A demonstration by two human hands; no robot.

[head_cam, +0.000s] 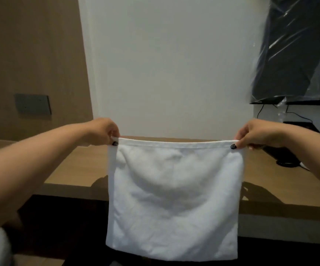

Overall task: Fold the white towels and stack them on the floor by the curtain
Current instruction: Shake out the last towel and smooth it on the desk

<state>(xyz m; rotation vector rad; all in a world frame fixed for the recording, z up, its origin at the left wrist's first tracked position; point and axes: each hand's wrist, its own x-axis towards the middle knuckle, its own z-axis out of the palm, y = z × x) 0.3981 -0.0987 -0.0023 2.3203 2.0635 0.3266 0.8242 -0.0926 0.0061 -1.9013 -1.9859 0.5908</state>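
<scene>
Plastic-wrapped screen (297, 50) cropped at right edge, desk (74, 169) partly behind towel (174, 198)

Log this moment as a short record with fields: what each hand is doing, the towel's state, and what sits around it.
left hand: left hand pinches the towel's top left corner
right hand: right hand pinches the top right corner
towel: white towel hangs in the air, top edge stretched between the hands, lower part hanging in front of the desk edge
surface behind: wooden desk
wall: dark switch plate on the wood panel at left
upper right: dark screen wrapped in plastic film
stack by the curtain: not in view
</scene>
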